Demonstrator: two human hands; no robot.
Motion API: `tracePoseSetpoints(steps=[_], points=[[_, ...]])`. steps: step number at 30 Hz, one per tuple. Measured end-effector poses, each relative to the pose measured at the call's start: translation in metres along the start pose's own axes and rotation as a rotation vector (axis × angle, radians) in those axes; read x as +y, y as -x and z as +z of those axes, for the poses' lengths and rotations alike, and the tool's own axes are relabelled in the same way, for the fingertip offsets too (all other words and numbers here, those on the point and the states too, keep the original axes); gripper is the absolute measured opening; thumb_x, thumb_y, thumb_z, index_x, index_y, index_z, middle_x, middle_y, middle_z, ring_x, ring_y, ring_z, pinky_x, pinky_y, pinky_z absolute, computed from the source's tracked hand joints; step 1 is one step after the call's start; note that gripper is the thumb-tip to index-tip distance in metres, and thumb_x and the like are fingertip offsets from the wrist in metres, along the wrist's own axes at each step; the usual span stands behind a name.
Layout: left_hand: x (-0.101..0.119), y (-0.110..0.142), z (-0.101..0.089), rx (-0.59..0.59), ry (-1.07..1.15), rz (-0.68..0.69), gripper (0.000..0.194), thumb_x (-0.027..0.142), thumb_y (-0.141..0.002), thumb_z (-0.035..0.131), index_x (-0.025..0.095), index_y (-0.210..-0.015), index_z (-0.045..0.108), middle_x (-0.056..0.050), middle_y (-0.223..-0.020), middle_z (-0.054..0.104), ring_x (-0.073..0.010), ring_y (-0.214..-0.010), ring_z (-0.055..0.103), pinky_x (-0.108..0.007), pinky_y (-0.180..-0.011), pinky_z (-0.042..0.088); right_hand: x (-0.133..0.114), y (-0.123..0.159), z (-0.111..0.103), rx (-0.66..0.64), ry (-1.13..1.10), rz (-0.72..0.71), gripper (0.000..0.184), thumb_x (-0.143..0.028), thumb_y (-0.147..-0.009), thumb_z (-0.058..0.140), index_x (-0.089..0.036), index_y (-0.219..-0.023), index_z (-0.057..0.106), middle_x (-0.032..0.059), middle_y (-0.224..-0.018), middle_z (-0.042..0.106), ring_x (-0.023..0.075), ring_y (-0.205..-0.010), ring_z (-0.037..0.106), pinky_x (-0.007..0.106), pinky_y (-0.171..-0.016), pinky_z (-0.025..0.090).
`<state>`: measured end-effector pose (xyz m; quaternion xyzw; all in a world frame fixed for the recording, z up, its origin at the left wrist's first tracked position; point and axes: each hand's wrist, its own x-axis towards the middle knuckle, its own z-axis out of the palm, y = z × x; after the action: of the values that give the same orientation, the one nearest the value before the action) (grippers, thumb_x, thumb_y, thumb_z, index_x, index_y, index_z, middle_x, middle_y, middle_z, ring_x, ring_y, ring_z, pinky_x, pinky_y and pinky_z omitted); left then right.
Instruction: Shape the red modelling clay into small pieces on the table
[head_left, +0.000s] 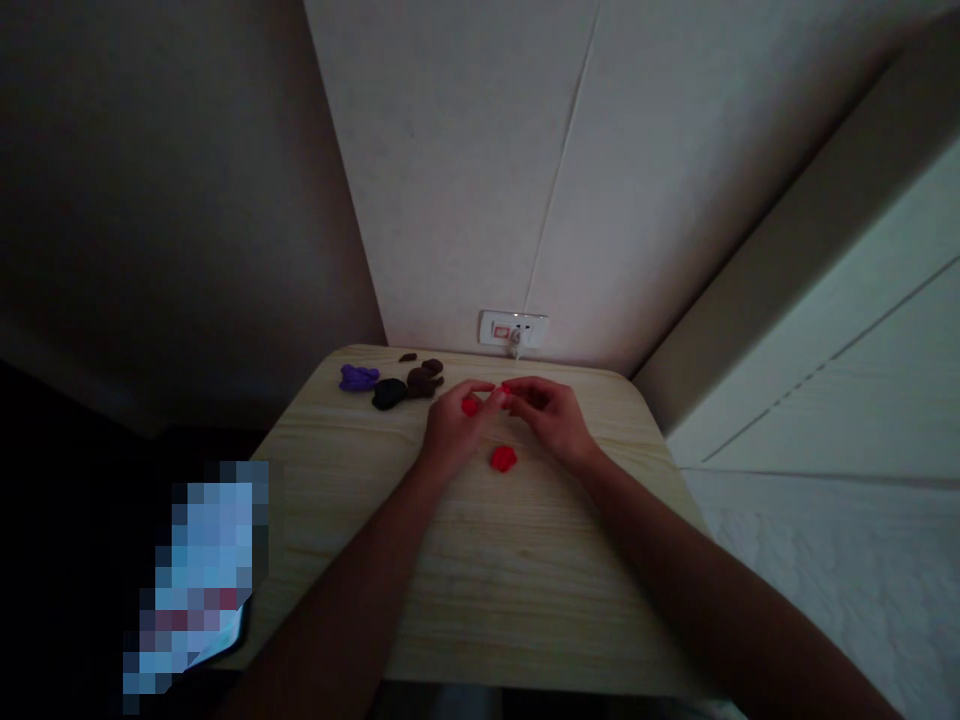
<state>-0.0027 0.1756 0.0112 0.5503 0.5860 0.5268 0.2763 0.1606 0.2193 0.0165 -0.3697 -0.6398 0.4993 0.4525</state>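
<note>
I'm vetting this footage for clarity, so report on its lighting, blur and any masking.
Head view throughout: dim overall, nearly black at lower left; blocky pixels mask most of the bright patch there; the black lump shows little surface detail; the hands look slightly soft.

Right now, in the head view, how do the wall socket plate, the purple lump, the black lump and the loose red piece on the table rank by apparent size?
Largest: wall socket plate
Middle: purple lump and black lump, too alike to rank
Smallest: loose red piece
</note>
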Motion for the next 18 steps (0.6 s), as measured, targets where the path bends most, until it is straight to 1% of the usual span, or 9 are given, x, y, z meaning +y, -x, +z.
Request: tracePoseSetpoints(steps=[3,6,8,11,14,16,18], points=[[0.0026,0.0024,0.0017,-0.092,-0.016,0.050,0.034,0.046,-0.086,0.068,0.019,-0.103,0.077,-0.004,-0.078,0.074,-0.0185,-0.071,0.066,-0.029,-0.066,0.048,0.0040,0.0035,0.0010,0.074,-0.045,-0.003,0.029,-0.038,-0.068,0.084,-0.019,-0.088,0.076,0.0059,-0.085,0.079,0.0198,-0.078,0.073,0.034,-0.079,0.059],[0.0065,0.0044,0.0026,-0.116,-0.037,0.127,0.025,0.036,-0.091,0.063,0.018,-0.102,0.077,-0.006,-0.094,0.078,-0.0202,-0.087,0.070,-0.031,-0.080,0.051,0.0067,0.0052,0.0005,0.096,0.008,-0.018,0.021,-0.033,-0.071,0.080,-0.018,-0.086,0.077,0.0065,-0.083,0.079,0.0203,-0.075,0.072,0.035,-0.077,0.059],[0.0085,0.0049,0.0034,-0.122,-0.033,0.137,0.023,0.031,-0.093,0.059,0.019,-0.100,0.077,-0.006,-0.099,0.079,-0.0201,-0.092,0.071,-0.031,-0.084,0.051,0.0075,0.0059,-0.0010,0.100,0.004,-0.008,0.018,-0.030,-0.071,0.078,-0.018,-0.084,0.078,0.0063,-0.082,0.079,0.0202,-0.074,0.072,0.034,-0.076,0.059],[0.0085,0.0042,0.0043,-0.136,-0.030,0.090,0.022,0.030,-0.092,0.059,0.019,-0.096,0.078,-0.004,-0.092,0.078,-0.0190,-0.086,0.070,-0.029,-0.079,0.051,0.0081,0.0065,-0.0032,0.085,-0.100,0.059,0.015,-0.027,-0.069,0.078,-0.019,-0.081,0.078,0.0035,-0.076,0.077,0.0181,-0.069,0.071,0.032,-0.073,0.058],[0.0067,0.0027,0.0044,-0.125,-0.020,0.037,0.021,0.029,-0.090,0.060,0.018,-0.089,0.077,-0.002,-0.083,0.076,-0.0178,-0.078,0.068,-0.028,-0.074,0.050,0.0082,0.0075,-0.0038,0.026,-0.206,0.122,0.015,-0.028,-0.070,0.079,-0.019,-0.082,0.078,0.0008,-0.070,0.075,0.0157,-0.065,0.068,0.030,-0.070,0.057],[0.0058,0.0020,0.0041,-0.108,-0.025,0.019,0.021,0.031,-0.089,0.060,0.017,-0.086,0.076,-0.002,-0.079,0.075,-0.0176,-0.076,0.067,-0.028,-0.072,0.049,0.0081,0.0085,-0.0031,-0.006,-0.233,0.132,0.020,-0.032,-0.070,0.082,-0.019,-0.083,0.078,0.0014,-0.073,0.076,0.0155,-0.067,0.069,0.030,-0.073,0.057],[0.0054,0.0018,0.0039,-0.099,-0.035,0.026,0.021,0.032,-0.089,0.061,0.017,-0.086,0.076,-0.002,-0.080,0.076,-0.0180,-0.077,0.068,-0.028,-0.073,0.050,0.0084,0.0094,-0.0019,-0.008,-0.222,0.113,0.026,-0.037,-0.068,0.085,-0.019,-0.084,0.077,0.0032,-0.080,0.078,0.0164,-0.073,0.070,0.030,-0.076,0.057]])
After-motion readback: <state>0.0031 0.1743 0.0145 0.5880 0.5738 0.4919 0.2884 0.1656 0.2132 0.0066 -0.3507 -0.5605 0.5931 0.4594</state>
